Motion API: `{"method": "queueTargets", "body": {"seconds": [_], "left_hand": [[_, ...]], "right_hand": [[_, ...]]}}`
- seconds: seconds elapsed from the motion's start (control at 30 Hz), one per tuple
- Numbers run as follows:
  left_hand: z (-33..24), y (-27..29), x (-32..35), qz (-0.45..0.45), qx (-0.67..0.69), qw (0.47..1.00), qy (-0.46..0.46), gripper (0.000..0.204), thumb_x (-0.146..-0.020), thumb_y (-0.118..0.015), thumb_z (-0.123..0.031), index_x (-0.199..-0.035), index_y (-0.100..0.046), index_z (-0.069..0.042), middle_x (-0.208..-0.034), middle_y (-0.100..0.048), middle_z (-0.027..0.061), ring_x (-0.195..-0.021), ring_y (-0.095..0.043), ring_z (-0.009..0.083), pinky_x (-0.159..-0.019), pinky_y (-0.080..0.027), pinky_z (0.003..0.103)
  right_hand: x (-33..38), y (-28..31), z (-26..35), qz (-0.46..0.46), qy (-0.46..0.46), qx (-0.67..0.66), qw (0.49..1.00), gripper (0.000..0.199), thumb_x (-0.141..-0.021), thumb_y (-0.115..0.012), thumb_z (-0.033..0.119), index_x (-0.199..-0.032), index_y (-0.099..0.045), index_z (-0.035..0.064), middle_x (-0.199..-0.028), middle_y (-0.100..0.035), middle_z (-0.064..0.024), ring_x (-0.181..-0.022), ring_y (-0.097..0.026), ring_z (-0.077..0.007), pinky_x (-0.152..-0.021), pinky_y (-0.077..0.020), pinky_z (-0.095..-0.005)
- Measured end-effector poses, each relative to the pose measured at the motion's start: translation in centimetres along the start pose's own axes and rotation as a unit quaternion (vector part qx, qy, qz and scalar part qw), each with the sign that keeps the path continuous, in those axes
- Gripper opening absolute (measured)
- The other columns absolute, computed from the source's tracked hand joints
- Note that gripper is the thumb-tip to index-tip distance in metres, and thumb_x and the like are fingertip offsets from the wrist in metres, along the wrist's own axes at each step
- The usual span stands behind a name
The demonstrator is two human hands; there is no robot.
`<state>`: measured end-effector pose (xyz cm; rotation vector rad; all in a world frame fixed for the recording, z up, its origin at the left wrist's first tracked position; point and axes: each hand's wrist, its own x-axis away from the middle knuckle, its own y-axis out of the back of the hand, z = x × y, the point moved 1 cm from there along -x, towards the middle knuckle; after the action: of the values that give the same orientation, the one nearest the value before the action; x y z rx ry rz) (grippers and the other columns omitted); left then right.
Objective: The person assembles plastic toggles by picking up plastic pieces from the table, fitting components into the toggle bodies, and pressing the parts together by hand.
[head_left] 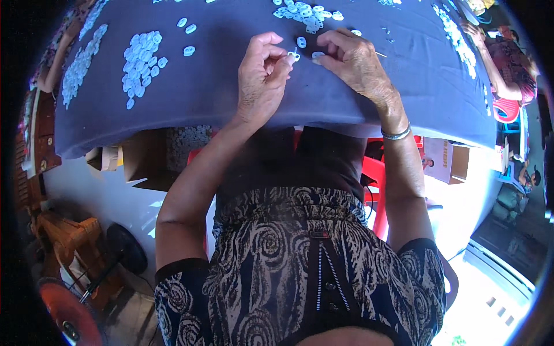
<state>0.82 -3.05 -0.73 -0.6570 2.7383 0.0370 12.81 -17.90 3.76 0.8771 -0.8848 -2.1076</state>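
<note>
My left hand (262, 78) pinches a small white oval piece with holes (294, 56) between thumb and fingertips, above the blue-grey tablecloth (219, 75). Something thin stands up from that piece, too small to make out. Close by, my right hand (360, 66) has its thumb and finger closed on another white oval piece (318, 55). A thin pale stick (381, 55) juts out past its far side. One loose two-holed oval piece (301, 42) lies between the hands, and one more (356, 33) sits just beyond my right knuckles.
White oval pieces lie in a heap (141, 60) on the left and another heap (311, 12) at the far middle. More spread along both table sides. Cardboard boxes (153, 153) stand under the table edge. People sit at both sides; a fan (69, 311) stands lower left.
</note>
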Motion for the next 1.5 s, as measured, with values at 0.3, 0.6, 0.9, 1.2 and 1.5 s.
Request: {"method": "queueTargets", "body": {"seconds": [0.3, 0.6, 0.9, 1.2, 1.5], "left_hand": [[-0.1, -0.1, -0.1, -0.004, 0.007, 1.000, -0.001, 0.035, -0.087, -0.061, 0.001, -0.117, -0.044, -0.002, -0.089, -0.058, 0.0068, -0.075, -0.057, 0.0087, -0.062, -0.051, 0.022], [-0.1, 0.0, -0.1, -0.006, 0.011, 1.000, -0.007, 0.034, -0.087, -0.061, 0.000, -0.117, -0.045, -0.003, -0.090, -0.058, 0.0070, -0.075, -0.057, 0.0087, -0.061, -0.050, 0.022], [-0.1, 0.0, -0.1, 0.002, 0.013, 1.000, -0.015, 0.034, -0.087, -0.062, 0.000, -0.117, -0.045, -0.003, -0.088, -0.059, 0.0064, -0.075, -0.057, 0.0085, -0.061, -0.050, 0.022], [-0.2, 0.0, -0.1, 0.022, -0.017, 1.000, 0.006, 0.035, -0.086, -0.061, 0.001, -0.117, -0.045, -0.003, -0.087, -0.059, 0.0048, -0.075, -0.057, 0.0082, -0.062, -0.050, 0.022], [-0.1, 0.0, -0.2, 0.036, -0.053, 0.998, -0.008, 0.036, -0.085, -0.061, 0.002, -0.117, -0.045, -0.002, -0.085, -0.059, 0.0044, -0.074, -0.057, 0.0068, -0.061, -0.048, 0.020]], "right_hand": [[0.0, -2.2, 0.6, -0.048, 0.014, 0.131, 0.990, 0.021, -0.079, -0.067, 0.023, -0.087, -0.061, 0.0045, -0.076, -0.065, -0.0160, -0.072, -0.064, -0.0363, -0.062, -0.0516, -0.0452], [0.4, 0.4, 0.3, 0.017, -0.017, 0.075, 0.997, 0.013, -0.081, -0.061, 0.012, -0.089, -0.061, 0.0027, -0.081, -0.063, -0.0207, -0.078, -0.063, -0.0382, -0.069, -0.0501, -0.0436], [0.8, 2.2, -0.6, 0.068, -0.059, 0.057, 0.994, 0.018, -0.080, -0.067, 0.016, -0.094, -0.064, 0.0064, -0.077, -0.065, -0.0143, -0.070, -0.065, -0.0272, -0.064, -0.0499, -0.0378], [-0.2, -1.2, 1.4, -0.038, -0.187, -0.414, 0.890, 0.016, -0.086, -0.066, 0.015, -0.096, -0.068, 0.0031, -0.081, -0.067, -0.0009, -0.064, -0.055, -0.0032, -0.057, -0.0455, -0.0163], [-0.1, -1.9, 1.1, -0.021, -0.174, -0.386, 0.906, 0.017, -0.087, -0.065, 0.017, -0.097, -0.069, 0.0034, -0.079, -0.067, 0.0000, -0.067, -0.055, -0.0031, -0.057, -0.0448, -0.0165]]}}
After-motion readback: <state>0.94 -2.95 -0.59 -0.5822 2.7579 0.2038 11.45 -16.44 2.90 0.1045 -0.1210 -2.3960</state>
